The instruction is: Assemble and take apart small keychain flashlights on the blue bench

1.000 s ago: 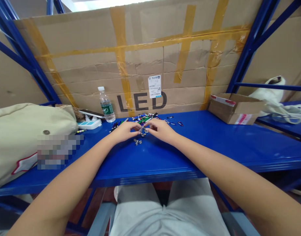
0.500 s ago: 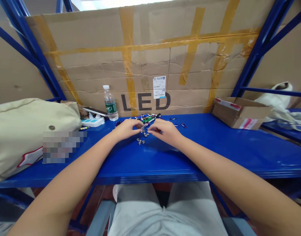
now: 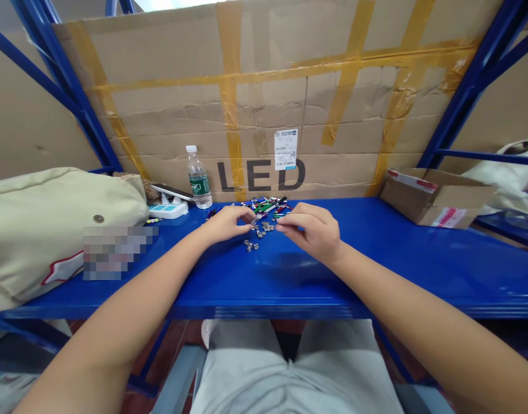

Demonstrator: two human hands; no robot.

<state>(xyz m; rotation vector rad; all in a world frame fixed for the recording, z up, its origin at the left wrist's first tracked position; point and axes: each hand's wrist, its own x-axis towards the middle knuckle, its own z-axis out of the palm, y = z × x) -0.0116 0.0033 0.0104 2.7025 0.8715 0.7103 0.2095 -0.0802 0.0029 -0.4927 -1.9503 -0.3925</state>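
My left hand [image 3: 227,225] is at the near left of a heap of small coloured metal pieces [image 3: 270,206]. Its thumb and fingers curve toward each other around something greyish, too small to name. To the right, my right hand [image 3: 318,231] is raised over the blue table [image 3: 281,282], thumb and forefinger pinched together. Whatever is between those fingertips cannot be made out. Small silvery metal parts [image 3: 268,226] lie between my hands, and another little cluster of silvery parts [image 3: 251,245] sits nearer me.
A water bottle [image 3: 199,179] stands at the back left, beside a white power strip [image 3: 169,210] and a phone [image 3: 172,191]. The cream bag [image 3: 61,224] fills the left side. An open cardboard box [image 3: 434,198] sits at the right. Tall cardboard [image 3: 169,126] walls off the back.
My right hand has drawn away to the right from my left, uncovering more silvery parts. My left hand has hardly moved. The whole view has shifted slightly.
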